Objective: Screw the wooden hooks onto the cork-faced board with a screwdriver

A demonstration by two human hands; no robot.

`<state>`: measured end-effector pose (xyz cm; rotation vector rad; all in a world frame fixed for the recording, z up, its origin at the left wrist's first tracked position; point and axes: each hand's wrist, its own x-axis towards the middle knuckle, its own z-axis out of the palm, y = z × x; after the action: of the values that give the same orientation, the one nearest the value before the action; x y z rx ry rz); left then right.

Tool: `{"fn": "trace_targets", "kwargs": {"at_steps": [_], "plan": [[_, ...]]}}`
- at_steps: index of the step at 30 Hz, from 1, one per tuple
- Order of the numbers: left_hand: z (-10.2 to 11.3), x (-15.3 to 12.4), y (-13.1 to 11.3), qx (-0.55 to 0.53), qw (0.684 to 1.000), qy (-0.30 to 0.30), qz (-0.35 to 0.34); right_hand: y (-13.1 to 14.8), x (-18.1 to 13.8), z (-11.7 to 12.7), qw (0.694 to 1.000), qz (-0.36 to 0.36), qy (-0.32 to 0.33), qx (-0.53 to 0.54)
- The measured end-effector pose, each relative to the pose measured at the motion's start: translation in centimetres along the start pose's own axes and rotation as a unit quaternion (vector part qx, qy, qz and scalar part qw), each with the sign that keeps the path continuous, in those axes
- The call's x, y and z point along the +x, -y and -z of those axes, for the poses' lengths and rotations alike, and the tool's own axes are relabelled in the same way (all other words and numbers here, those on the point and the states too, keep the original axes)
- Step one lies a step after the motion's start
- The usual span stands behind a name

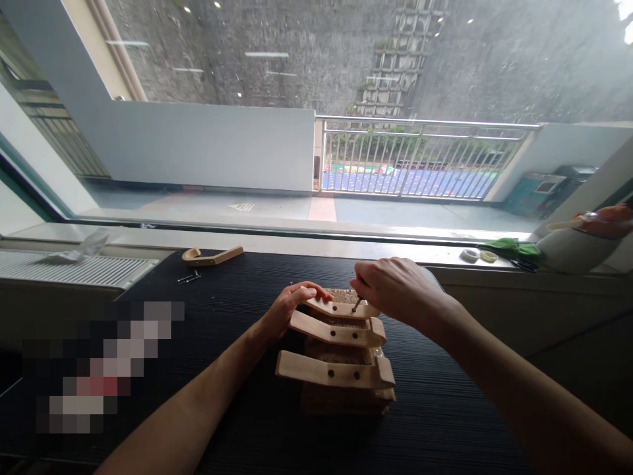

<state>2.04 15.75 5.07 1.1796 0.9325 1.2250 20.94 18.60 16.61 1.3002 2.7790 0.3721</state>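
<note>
Three pale wooden hooks lie in a row across a rough brown block: a near hook, a middle hook and a far hook. Dark round spots show on each. My left hand is closed on the left end of the far hook. Above that hook's right half, my right hand grips a tool with a thin metal shaft, probably a screwdriver. Its tip meets the hook at the right-hand spot. The tool's handle is hidden inside my fist.
On the black table, a loose wooden hook lies at the far left beside several screws. The windowsill holds tape rolls and a green cloth. A window stands behind, and a radiator is at left.
</note>
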Motion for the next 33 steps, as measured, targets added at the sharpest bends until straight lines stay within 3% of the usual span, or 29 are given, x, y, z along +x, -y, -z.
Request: {"fn": "trace_targets", "kwargs": {"at_steps": [5,12,21,25,29,33], "plan": [[-0.3,-0.2,-0.3,-0.007,1.0,0.002,0.002,-0.6,-0.5,0.6,0.998,0.015,0.013,0.053],[-0.3,-0.2,-0.4,0.001,1.0,-0.007,0.022,-0.9,-1.2,-0.1,0.986,0.13,-0.024,0.1],[-0.3,0.0,-0.3,-0.003,1.0,-0.009,0.017,-0.6,0.8,-2.7,0.994,0.033,-0.083,0.058],[-0.4,0.0,-0.4,-0.003,1.0,-0.008,0.019,-0.5,1.0,-2.8,0.995,0.004,-0.087,0.047],[-0.3,-0.1,-0.3,0.003,1.0,-0.003,0.017,-0.7,0.1,-1.3,0.997,0.018,-0.071,0.025],[-0.3,0.0,-0.1,0.02,1.0,0.002,0.014,-0.9,-0.8,0.1,0.995,0.093,-0.034,0.003]]}}
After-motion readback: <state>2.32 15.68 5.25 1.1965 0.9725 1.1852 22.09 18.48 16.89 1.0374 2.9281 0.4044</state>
